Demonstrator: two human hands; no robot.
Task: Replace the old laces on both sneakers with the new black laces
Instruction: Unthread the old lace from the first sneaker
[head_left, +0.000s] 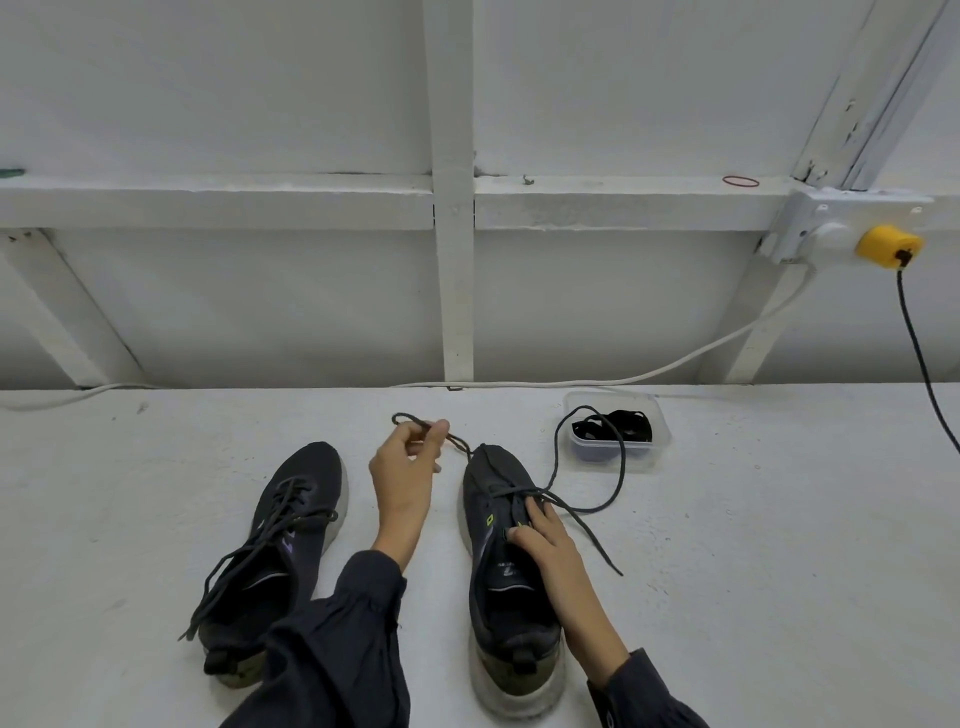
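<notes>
The white painted tabletop (156, 467) ran the full width of the view, backed by a white panelled wall (208, 301) with a horizontal ledge and upright battens. The left sneaker (291, 519) lay toe-away at left of centre, its dark lace (244, 561) threaded but untied. Beside it, the left hand (405, 467) pinched a loop of the old lace (457, 441) between thumb and curled fingers, held up just beyond the toe of the right sneaker (488, 478). The right hand (540, 535) rested on that sneaker's lacing area, fingers extended and pressing down. Further right, a clear plastic container (657, 415) held the new black laces (623, 423). A white cable (727, 343) followed the tabletop's rear edge. A red rubber band (740, 181) lay on the ledge, and a yellow plug (888, 247) with a black cable (919, 353) occupied the wall socket at far right.
</notes>
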